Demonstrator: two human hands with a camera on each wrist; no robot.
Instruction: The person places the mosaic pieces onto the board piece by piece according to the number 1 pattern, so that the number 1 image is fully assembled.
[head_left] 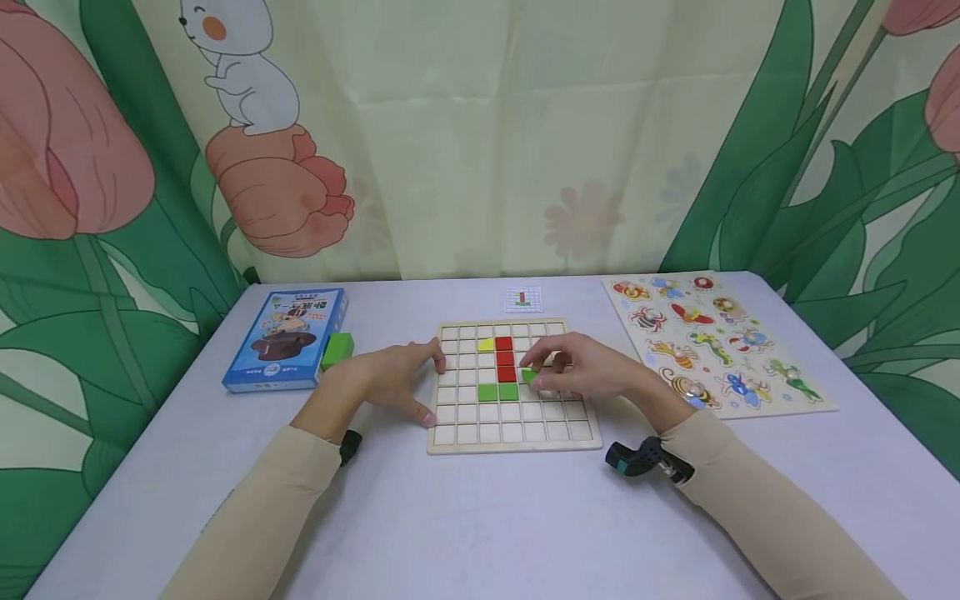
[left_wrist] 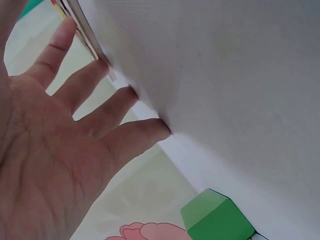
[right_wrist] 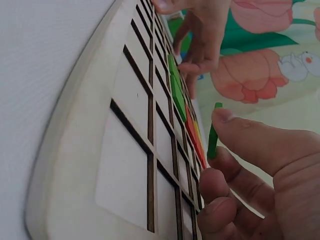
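A wooden grid board (head_left: 513, 449) lies flat on the table before me. Set in its squares are a yellow tile (head_left: 486, 344), a column of red tiles (head_left: 505, 358) and two green tiles (head_left: 498, 392) side by side. My left hand (head_left: 390, 379) touches the board's left edge, fingers spread in the left wrist view. Between thumb and fingertips, my right hand (head_left: 592, 367) pinches a thin green square tile (right_wrist: 214, 132). That tile is held on edge over the grid, just right of the red column.
At the left stands a blue box (head_left: 288, 337) with a green block (head_left: 338, 350) against its right side. Behind the board lies a small printed grid card (head_left: 522, 300). A board with pictures of insects (head_left: 712, 346) lies at the right, close to my right forearm.
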